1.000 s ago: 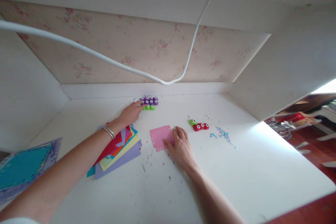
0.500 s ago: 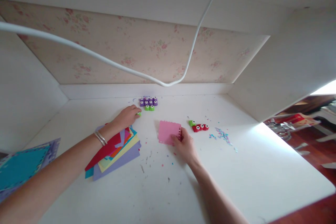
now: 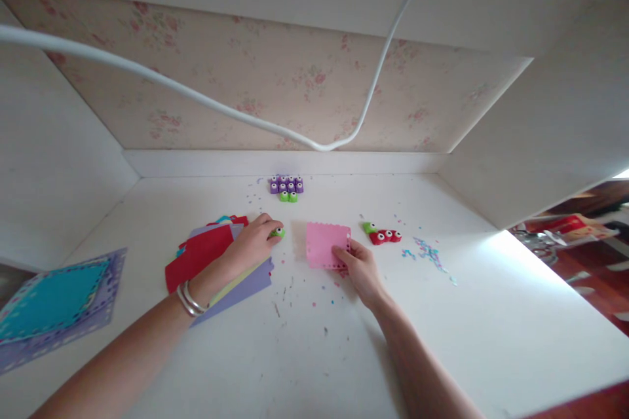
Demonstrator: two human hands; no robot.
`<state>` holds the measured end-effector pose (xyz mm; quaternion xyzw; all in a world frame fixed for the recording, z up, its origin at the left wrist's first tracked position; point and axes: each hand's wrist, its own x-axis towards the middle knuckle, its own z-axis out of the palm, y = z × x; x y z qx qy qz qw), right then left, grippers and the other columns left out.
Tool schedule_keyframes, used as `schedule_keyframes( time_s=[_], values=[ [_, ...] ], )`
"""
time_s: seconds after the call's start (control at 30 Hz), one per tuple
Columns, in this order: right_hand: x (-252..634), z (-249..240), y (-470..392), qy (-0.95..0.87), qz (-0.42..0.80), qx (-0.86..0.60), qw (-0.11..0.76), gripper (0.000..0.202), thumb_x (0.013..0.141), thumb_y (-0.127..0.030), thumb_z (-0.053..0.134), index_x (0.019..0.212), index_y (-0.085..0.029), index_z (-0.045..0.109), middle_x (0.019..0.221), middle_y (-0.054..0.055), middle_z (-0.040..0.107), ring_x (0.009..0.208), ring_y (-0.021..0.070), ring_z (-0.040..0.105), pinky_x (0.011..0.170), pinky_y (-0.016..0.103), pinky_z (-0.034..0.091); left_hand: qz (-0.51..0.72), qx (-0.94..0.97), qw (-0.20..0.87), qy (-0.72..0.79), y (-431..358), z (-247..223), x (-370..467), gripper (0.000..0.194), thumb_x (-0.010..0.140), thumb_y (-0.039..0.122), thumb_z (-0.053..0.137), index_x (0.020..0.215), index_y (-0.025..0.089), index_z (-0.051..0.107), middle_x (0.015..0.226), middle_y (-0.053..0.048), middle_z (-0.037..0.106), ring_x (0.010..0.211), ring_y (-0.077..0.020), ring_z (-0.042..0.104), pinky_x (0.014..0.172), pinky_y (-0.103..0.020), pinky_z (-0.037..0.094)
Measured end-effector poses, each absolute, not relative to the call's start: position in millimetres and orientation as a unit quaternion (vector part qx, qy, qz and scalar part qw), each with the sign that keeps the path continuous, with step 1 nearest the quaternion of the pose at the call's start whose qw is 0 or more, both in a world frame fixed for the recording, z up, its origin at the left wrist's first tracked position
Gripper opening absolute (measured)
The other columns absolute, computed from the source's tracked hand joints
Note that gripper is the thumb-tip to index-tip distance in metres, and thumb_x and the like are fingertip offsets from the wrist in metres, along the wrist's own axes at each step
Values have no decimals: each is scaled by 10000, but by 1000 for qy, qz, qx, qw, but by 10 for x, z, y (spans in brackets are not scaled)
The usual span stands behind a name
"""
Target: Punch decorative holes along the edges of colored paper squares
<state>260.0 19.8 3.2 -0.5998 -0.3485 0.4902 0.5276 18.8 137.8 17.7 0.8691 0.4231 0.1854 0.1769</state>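
Left hand (image 3: pixel 253 243) pinches 1 small green punch (image 3: pixel 278 232) at its fingertips; pink card (image 3: pixel 326 244) sits just beside it at 3 o'clock, lifted off the desk (image 3: pixel 442 340), its lower right corner gripped by the right hand (image 3: pixel 358 266).

left hand (image 3: pixel 253 243) pulls back from the purple punch cluster (image 3: pixel 285 184) with a green punch (image 3: pixel 278 232) in its fingers; right hand (image 3: pixel 356 265) lifts the pink card (image 3: pixel 325 244) upright, gripping its edge.
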Motion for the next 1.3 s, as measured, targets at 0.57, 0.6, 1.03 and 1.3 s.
schedule_keyframes(
  time_s=[0.57, 0.6, 1.03, 1.3],
  values=[
    [2538, -52, 236, -362, 467, -649, 480, 215, 756, -374, 620, 786, -162, 598, 619, -32, 514, 533, 106, 409, 496, 238, 283, 321, 802, 309, 398, 1066, -78, 301, 256, 897, 263, 577, 1139, 181, 592, 1086, -73, 647, 803, -152, 667, 787, -307, 559],
    [2536, -60, 239, -364, 459, -654, 479, 213, 757, -374, 616, 782, -163, 597, 612, -35, 503, 529, 106, 401, 492, 237, 279, 317, 809, 293, 399, 1040, -55, 330, 297, 891, 260, 581, 1177, 182, 571, 1107, -78, 629, 818, -155, 658, 798, -313, 557],
    [2721, -60, 203, -381, 384, -707, 456, 163, 763, -339, 563, 722, -182, 561, 560, -44, 471, 502, 114, 392, 469, 244, 254, 285, 848, 251, 370, 962, -18, 435, 146, 914, 283, 575, 1037, 217, 615, 999, -43, 575, 874, -159, 616, 801, -293, 534],
    [2669, -56, 198, -386, 401, -696, 453, 164, 762, -336, 582, 721, -179, 561, 572, -53, 441, 524, 111, 385, 493, 243, 265, 310, 861, 249, 318, 963, -28, 381, 348, 856, 101, 537, 1182, 222, 563, 1234, -76, 596, 1177, -206, 542, 1038, -392, 443]
  ],
)
